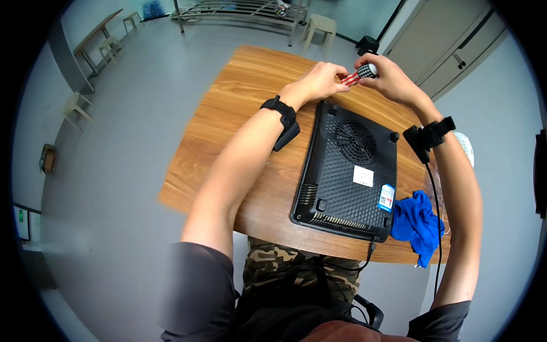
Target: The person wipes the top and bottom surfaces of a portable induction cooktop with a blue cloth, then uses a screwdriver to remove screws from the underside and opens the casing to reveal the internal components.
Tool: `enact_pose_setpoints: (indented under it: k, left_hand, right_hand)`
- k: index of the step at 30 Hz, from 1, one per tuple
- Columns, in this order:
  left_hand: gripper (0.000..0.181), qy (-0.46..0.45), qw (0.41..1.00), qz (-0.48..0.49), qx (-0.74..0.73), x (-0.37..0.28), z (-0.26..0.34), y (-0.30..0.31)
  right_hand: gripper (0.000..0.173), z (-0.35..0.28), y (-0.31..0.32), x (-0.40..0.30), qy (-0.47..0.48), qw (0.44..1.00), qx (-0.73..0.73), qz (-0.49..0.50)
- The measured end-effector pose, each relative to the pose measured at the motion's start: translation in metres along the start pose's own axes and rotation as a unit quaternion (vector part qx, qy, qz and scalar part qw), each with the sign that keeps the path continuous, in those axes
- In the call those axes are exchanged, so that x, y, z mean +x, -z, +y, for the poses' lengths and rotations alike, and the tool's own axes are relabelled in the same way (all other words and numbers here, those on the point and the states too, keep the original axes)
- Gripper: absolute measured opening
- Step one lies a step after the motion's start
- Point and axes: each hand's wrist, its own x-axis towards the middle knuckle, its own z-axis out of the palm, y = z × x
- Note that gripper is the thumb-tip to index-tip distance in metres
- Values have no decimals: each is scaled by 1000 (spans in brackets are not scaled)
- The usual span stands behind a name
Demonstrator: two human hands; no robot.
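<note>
Above the far part of the wooden table (pixel 252 98), my left hand (pixel 320 81) pinches the red-and-white striped end of a small tube (pixel 351 78). My right hand (pixel 386 77) grips its other end, which has a black-and-white pattern and a rounded white tip. Nearer to me, an induction cooker (pixel 342 171) lies upside down on the table. Its black underside shows a round fan grille (pixel 355 142), short feet, a white label and a blue-and-white sticker. The power cord (pixel 371 252) leaves its near edge and hangs over the table's front.
A crumpled blue cloth (pixel 416 222) lies right of the cooker. A black cable (pixel 436 205) hangs from the right wrist strap. Behind the right forearm, a white round object (pixel 465 147) is partly hidden. A stool (pixel 320 28) and a metal bed frame (pixel 243 13) stand beyond the table.
</note>
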Motion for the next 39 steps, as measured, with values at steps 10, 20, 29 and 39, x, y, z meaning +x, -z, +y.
enact_pose_setpoints:
  k: [10, 20, 29, 39]
  left_hand:
    - [29, 2, 999, -24, 28, -2, 2, 2]
    - [30, -16, 999, -19, 25, 2, 7, 5]
    - [30, 1, 999, -25, 21, -6, 3, 12]
    - [23, 55, 971, -143, 182, -21, -47, -20]
  right_hand:
    - [28, -5, -2, -1, -28, 999, -13, -7]
    - [46, 2, 0, 3, -50, 998, 11, 32]
    - [48, -9, -6, 5, -40, 998, -30, 30]
    - [43, -11, -1, -2, -54, 996, -38, 55]
